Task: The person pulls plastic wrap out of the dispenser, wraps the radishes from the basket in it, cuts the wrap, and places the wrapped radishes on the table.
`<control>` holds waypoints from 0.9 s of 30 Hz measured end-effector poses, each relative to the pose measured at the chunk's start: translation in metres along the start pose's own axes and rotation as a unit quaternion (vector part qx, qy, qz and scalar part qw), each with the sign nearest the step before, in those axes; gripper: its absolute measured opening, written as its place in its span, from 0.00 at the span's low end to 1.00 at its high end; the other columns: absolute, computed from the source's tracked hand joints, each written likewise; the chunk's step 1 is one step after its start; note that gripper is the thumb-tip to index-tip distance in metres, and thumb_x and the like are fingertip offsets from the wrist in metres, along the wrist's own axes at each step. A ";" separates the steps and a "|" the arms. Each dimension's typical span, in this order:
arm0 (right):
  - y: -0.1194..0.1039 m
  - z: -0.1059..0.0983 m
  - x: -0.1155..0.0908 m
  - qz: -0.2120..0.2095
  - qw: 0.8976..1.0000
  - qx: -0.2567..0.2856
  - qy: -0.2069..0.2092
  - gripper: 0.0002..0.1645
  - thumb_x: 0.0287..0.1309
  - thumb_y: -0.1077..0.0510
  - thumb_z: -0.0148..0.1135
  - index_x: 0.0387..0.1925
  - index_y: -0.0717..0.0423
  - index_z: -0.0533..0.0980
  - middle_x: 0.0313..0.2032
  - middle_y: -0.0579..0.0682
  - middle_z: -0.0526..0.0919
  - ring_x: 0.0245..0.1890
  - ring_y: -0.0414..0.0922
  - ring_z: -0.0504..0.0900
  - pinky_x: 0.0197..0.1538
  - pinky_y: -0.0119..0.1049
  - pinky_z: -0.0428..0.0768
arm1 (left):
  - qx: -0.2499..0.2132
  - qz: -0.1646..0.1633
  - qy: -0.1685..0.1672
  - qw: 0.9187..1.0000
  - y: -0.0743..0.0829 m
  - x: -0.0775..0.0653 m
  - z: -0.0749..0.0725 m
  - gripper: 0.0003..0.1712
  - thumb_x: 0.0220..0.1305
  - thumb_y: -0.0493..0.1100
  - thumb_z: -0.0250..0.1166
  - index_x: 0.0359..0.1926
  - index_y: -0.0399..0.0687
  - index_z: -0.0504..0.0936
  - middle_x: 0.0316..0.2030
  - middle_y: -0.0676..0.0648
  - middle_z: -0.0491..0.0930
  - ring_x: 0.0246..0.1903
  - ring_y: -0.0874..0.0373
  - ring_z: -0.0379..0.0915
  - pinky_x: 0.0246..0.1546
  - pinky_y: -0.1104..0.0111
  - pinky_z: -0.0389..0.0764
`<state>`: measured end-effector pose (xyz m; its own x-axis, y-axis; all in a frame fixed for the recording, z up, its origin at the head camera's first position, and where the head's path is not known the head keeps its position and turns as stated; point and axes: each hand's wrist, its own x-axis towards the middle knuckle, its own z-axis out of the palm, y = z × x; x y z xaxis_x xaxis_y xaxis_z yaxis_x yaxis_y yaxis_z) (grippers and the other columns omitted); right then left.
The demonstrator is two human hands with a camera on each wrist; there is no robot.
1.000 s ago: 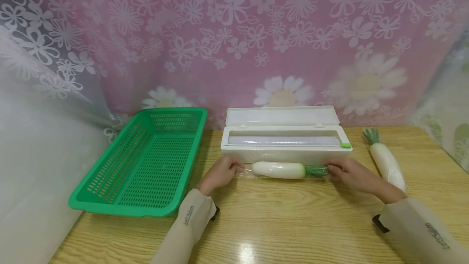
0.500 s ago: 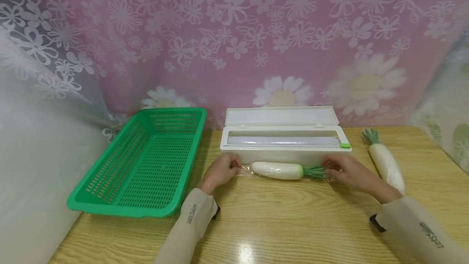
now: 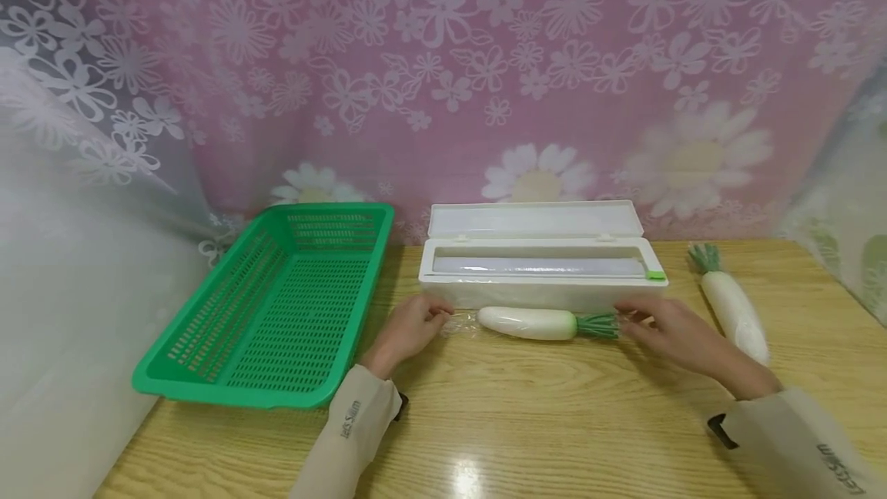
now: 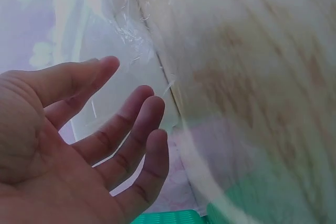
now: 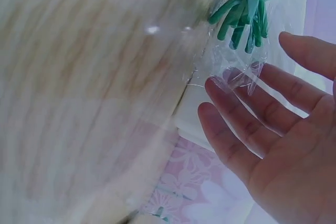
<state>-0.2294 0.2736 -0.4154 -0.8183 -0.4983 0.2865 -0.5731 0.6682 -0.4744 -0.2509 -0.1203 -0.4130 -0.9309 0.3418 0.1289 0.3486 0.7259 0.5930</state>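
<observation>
A white radish [image 3: 527, 323] with green stalks [image 3: 596, 325] lies in clear plastic wrap [image 3: 460, 323] on the table, in front of the white wrap box. My left hand [image 3: 410, 329] is beside the twisted wrap at the root end. In the left wrist view its thumb and fingers [image 4: 149, 114] are apart, with nothing between them. At the stalk end is my right hand [image 3: 675, 333]. The right wrist view shows its fingers [image 5: 231, 103] loosely bent, their tips touching the crumpled wrap [image 5: 236, 69], while the thumb stands clear of it.
Behind the radish stands a white wrap dispenser box [image 3: 543, 296], lid up, with a film roll [image 3: 540, 266] inside. A green plastic basket [image 3: 277, 395] is at the left. Another wrapped radish [image 3: 734, 313] lies at the right. A floral curtain [image 3: 443, 83] hangs behind.
Both hands have drawn slightly outward, the left one to the left and the right one to the right. Their fingers have loosened from the wrap ends. The radish has hardly moved.
</observation>
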 end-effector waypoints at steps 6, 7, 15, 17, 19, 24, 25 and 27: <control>-0.002 0.000 -0.004 0.012 1.000 0.012 0.007 0.14 0.62 0.68 0.66 0.49 0.71 0.80 0.45 0.62 0.85 0.38 0.52 0.85 0.38 0.39 0.84 | 0.000 0.009 0.015 1.000 0.001 -0.003 -0.001 0.07 0.69 0.34 0.64 0.42 0.38 0.89 0.42 0.44 0.86 0.40 0.51 0.82 0.41 0.61 0.81; -0.003 -0.001 -0.005 0.016 1.000 0.012 0.010 0.14 0.62 0.68 0.66 0.49 0.71 0.80 0.45 0.62 0.85 0.38 0.53 0.85 0.38 0.39 0.84 | -0.001 0.011 0.016 1.000 0.001 -0.003 -0.002 0.07 0.69 0.34 0.64 0.42 0.38 0.89 0.41 0.44 0.86 0.40 0.51 0.82 0.41 0.61 0.81; -0.003 -0.008 -0.010 0.065 0.998 0.002 0.022 0.15 0.63 0.68 0.67 0.49 0.71 0.80 0.46 0.67 0.83 0.40 0.60 0.85 0.38 0.48 0.84 | 0.008 0.021 0.023 0.999 0.006 -0.005 -0.005 0.07 0.69 0.35 0.65 0.41 0.40 0.89 0.37 0.47 0.86 0.35 0.57 0.78 0.37 0.65 0.78; -0.003 -0.012 -0.012 0.090 0.996 -0.006 0.017 0.15 0.64 0.66 0.66 0.49 0.72 0.79 0.46 0.68 0.83 0.40 0.60 0.85 0.38 0.50 0.84 | 0.010 0.024 0.023 0.999 0.008 -0.005 -0.006 0.07 0.70 0.36 0.65 0.41 0.40 0.89 0.36 0.48 0.86 0.33 0.58 0.75 0.35 0.66 0.75; -0.002 -0.016 -0.014 0.113 0.993 -0.015 0.016 0.14 0.65 0.65 0.65 0.48 0.72 0.80 0.45 0.68 0.84 0.39 0.60 0.85 0.38 0.51 0.83 | 0.011 0.027 0.025 0.999 0.010 -0.006 -0.006 0.07 0.70 0.36 0.65 0.41 0.41 0.90 0.36 0.48 0.86 0.32 0.59 0.74 0.34 0.66 0.74; 0.001 -0.030 -0.017 0.150 0.987 -0.041 0.042 0.07 0.65 0.62 0.67 0.38 0.65 0.83 0.35 0.57 0.86 0.34 0.56 0.84 0.35 0.47 0.81 | 0.003 0.030 0.042 0.999 0.015 -0.008 -0.008 0.07 0.69 0.35 0.65 0.41 0.40 0.89 0.38 0.47 0.87 0.33 0.59 0.77 0.34 0.66 0.77; 0.002 -0.033 -0.016 0.157 0.986 -0.042 0.048 0.07 0.65 0.62 0.67 0.36 0.64 0.83 0.33 0.55 0.86 0.33 0.55 0.84 0.34 0.46 0.80 | -0.003 0.029 0.045 0.999 0.017 -0.008 -0.009 0.07 0.69 0.35 0.65 0.41 0.40 0.89 0.38 0.47 0.87 0.33 0.58 0.77 0.34 0.66 0.77; 0.002 -0.037 -0.016 0.176 0.982 -0.042 0.057 0.07 0.65 0.60 0.67 0.35 0.63 0.82 0.32 0.52 0.85 0.33 0.54 0.83 0.34 0.45 0.79 | -0.010 0.028 0.049 0.998 0.020 -0.008 -0.010 0.07 0.69 0.35 0.65 0.42 0.40 0.89 0.38 0.47 0.87 0.33 0.59 0.77 0.33 0.66 0.77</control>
<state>-0.2191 0.3033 -0.3903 -0.9631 -0.1662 0.2117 -0.2520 0.8336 -0.4916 -0.2376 -0.1141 -0.3943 -0.9162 0.3212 0.2396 0.3999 0.6940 0.5987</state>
